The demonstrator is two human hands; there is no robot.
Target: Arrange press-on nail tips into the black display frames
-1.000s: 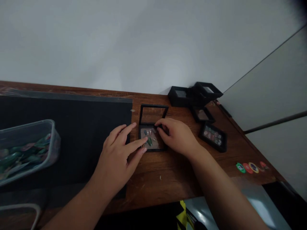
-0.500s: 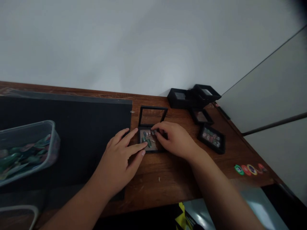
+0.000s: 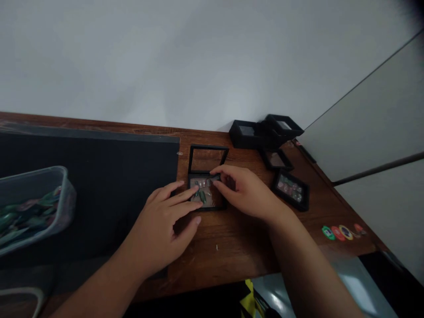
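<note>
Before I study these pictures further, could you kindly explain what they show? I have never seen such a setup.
There is no machine here: a person works with two bare hands. All the pictures come from one camera worn on the head, looking forward and down.

On the wooden table stands a small black case, its lid raised. Little pieces lie inside, including a longer green piece. The left hand has its fingers spread at the case's left side. The right hand has its fingertips at the opposite side; whether they grip anything is too small to tell.

To the left, a clear tub of coloured pieces stands on a black mat. To the right are black boxes and coloured discs.
</note>
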